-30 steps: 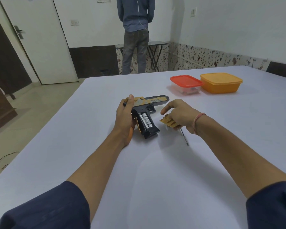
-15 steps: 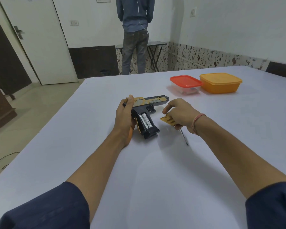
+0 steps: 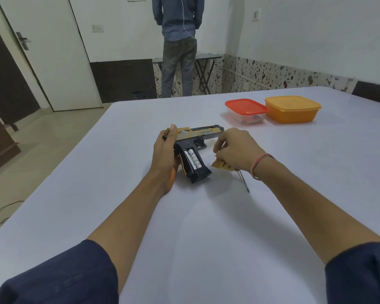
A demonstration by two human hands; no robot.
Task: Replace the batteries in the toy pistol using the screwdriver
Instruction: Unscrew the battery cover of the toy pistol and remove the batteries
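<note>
Toy pistol (image 3: 204,133) flat, barrel rightward; L hand (image 3: 164,154) grips rear, R hand (image 3: 235,150) pinches cover (image 3: 221,165).

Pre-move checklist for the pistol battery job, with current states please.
1. The toy pistol is steadied by the left hand: ok.
2. Two batteries are seated and exposed: ok.
3. Whether the batteries are fresh: cannot tell.
4. The cover is held in the right hand: ok.
5. The screwdriver is within reach, shaft showing beneath the right hand: ok.
</note>
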